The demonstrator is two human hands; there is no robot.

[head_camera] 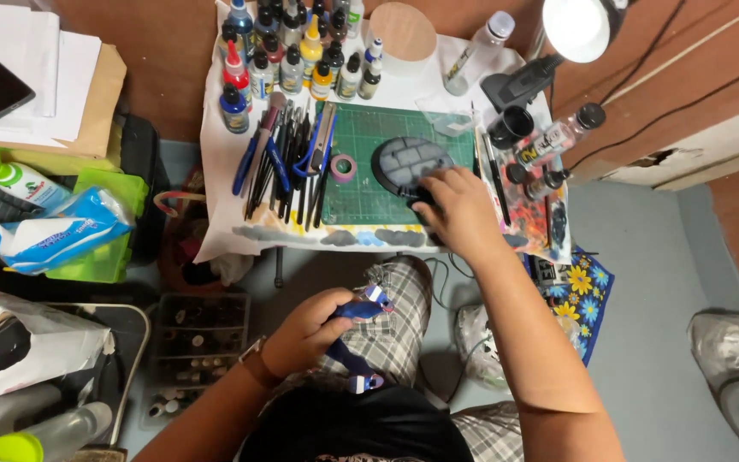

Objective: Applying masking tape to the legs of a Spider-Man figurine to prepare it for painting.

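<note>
While reaching across, easy to knock those paint bottles (297, 56).
Left hand (305, 329) gripping blue figure (361, 334); right hand (459, 210) fingers spread flat on round base (408, 161).

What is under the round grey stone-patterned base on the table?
The round grey base lies on a green cutting mat, which shows all around it. The right hand covers the base's lower right edge, so nothing there can be seen.
</note>
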